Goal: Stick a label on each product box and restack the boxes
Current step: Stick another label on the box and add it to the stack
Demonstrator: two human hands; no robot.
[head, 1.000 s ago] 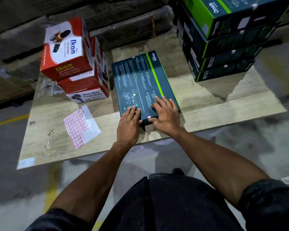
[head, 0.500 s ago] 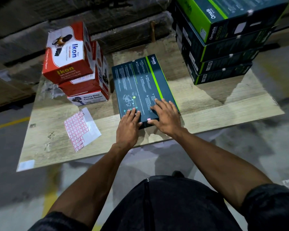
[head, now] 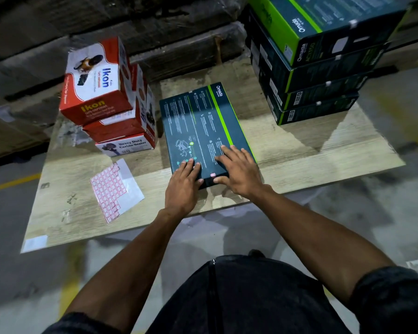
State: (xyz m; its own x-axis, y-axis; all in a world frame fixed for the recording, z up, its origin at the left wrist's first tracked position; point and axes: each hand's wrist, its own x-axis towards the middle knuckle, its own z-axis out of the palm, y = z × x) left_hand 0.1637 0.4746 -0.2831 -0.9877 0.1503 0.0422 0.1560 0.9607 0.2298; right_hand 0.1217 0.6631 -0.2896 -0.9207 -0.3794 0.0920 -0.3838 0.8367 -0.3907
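A pink-and-white label sheet (head: pixel 116 189) lies left on the wooden tabletop (head: pixel 311 150). The left hand (head: pixel 182 188) and right hand (head: pixel 239 172) press straight, slightly spread fingers flat on the near end of the flat dark-teal cardboard box with green stripe (head: pixel 203 124).

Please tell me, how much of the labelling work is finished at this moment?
Done: a small pink label sits on the flat dark box at its near edge. In hand: left hand and right hand rest flat on it. Left: moving it to the dark stack; whether those boxes carry labels is unclear.
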